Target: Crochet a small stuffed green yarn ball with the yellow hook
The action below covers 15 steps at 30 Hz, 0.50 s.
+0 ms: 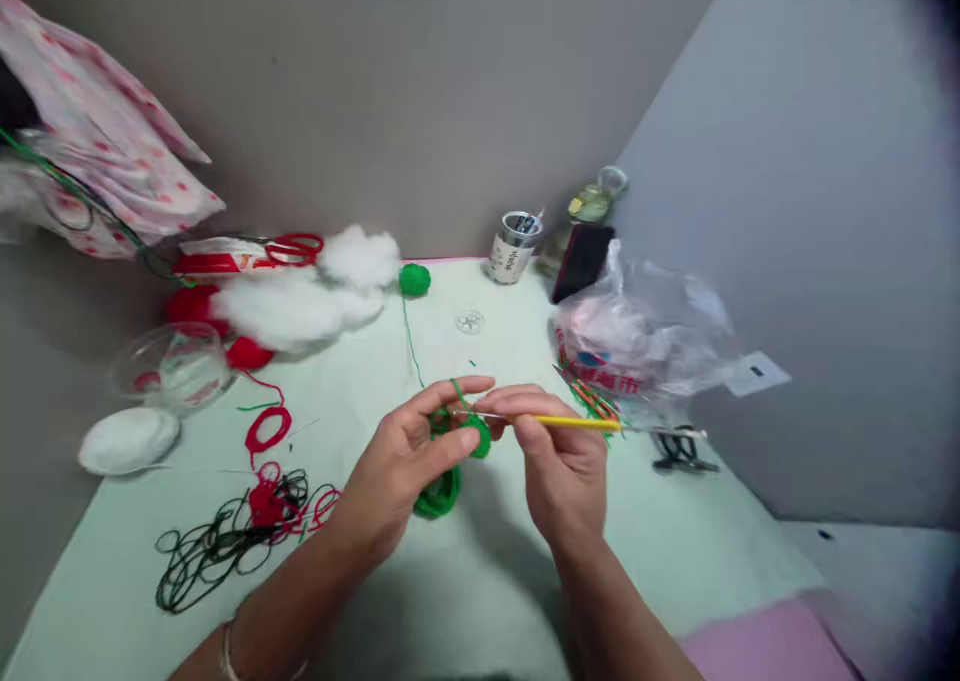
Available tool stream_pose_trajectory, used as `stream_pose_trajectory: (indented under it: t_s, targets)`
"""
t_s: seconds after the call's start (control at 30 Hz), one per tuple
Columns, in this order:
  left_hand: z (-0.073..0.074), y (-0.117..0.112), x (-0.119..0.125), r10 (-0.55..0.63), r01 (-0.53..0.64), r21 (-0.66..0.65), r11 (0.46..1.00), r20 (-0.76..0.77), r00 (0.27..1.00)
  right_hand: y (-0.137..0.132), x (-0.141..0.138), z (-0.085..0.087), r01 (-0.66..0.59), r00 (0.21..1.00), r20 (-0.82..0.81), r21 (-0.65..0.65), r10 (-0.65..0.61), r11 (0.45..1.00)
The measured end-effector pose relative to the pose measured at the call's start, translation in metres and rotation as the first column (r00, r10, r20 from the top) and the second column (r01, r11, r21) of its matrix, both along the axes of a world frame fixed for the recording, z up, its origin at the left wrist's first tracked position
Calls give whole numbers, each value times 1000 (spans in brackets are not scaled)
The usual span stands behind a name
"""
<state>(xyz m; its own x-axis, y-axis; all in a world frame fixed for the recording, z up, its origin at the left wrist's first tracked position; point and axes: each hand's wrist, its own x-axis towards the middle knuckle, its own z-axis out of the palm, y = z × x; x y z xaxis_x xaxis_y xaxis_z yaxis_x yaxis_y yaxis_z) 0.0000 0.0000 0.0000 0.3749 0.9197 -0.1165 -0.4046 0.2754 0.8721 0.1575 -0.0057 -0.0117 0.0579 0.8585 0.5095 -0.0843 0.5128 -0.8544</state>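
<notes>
Table point(675, 531): pale green, set into a grey corner; everything below is laid on it.
Cloth point(112, 161): pink and patterned, heaped at the far left against the wall.
Bag point(645, 341): clear plastic with red print, crumpled at the right, just beyond the hook's tail.
Stuffing point(300, 301): white fluff, piled at the far left of the table, with red scissors point(296, 248) seen just behind it.
Left hand point(397, 471): held near the middle of the table; thumb and fingers are closed on the piece.
Right hand point(559, 461): held just right of the left hand; fingers are pinched on the hook's handle.
Bowl point(172, 366): clear glass, placed at the left, near the stuffing.
Black yarn point(217, 546): loose tangle, spread at the near left, mixed with red yarn point(268, 426).
Hook point(577, 422): yellow-handled, held level, its tip pointed left into the piece.
Piece point(442, 491): green crochet work, gripped between the hands, lifted just above the table.
Phone point(583, 259): dark, propped at the far right.
Cup point(514, 246): placed just left of the phone.
Ball point(414, 279): green yarn, set at the far edge; a strand point(409, 331) is run from it towards the piece.
</notes>
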Motion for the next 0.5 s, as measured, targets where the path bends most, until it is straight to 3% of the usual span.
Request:
stream_pose_trajectory:
  t_s: [0.07, 0.13, 0.23, 0.3, 0.4, 0.5]
  targets:
    - [1, -1, 3, 115, -114, 16, 993, -20, 993, -4, -2, 0, 65, 989, 129, 70, -74, 995]
    - [2, -3, 6, 157, -157, -19, 987, 8, 987, -8, -3, -2, 131, 949, 261, 178, -175, 975]
    - [3, -2, 9, 96, -70, -166, 984, 154, 983, -11, -5, -7, 202, 807, 443, 417, -392, 886]
    - [3, 0, 9, 22, 49, -257, 965, 264, 964, -11, -4, -8, 210, 804, 420, 462, -420, 862]
    - [2, 3, 5, -21, 118, -292, 949, 315, 949, -6, 1, -3, 214, 938, 213, 264, -274, 940]
    - [0, 4, 2, 13, 40, -229, 973, 222, 975, -1, 3, 2, 96, 993, -67, 3, -95, 995]
